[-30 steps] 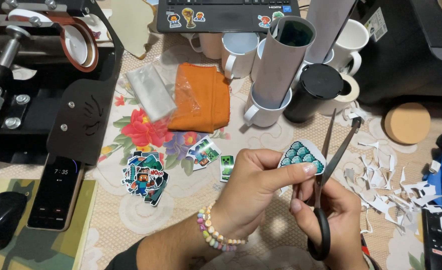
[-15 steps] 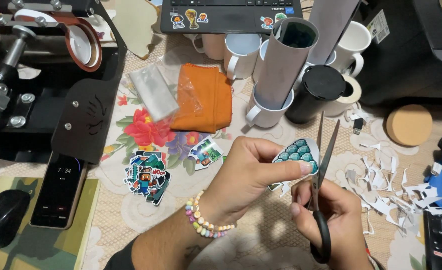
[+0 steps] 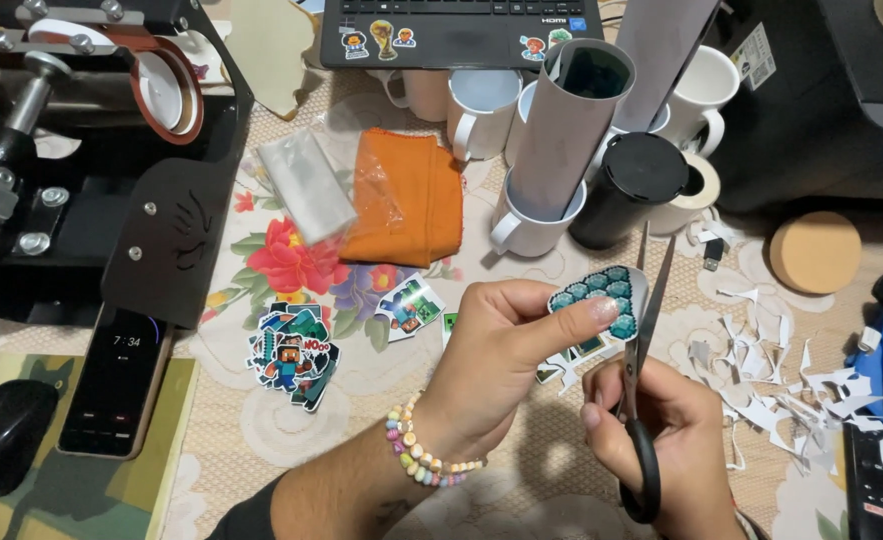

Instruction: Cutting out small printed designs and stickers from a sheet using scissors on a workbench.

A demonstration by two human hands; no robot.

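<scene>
item: teal sticker [image 3: 601, 300], pinched in left hand [image 3: 501, 355] near centre, above the floral tablecloth [image 3: 291, 420]. right hand [image 3: 661, 440] closed round scissors [image 3: 641, 370], blades parted at the sticker's right edge. step judged: trimming the white border; next cut needs the sticker turned into the blades. paper scraps [image 3: 771, 390] right.

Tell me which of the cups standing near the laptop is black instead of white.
The black cylindrical tumbler with a flat black lid, right of the white mug holding a rolled paper tube. The other mugs around it are white with handles.
</scene>
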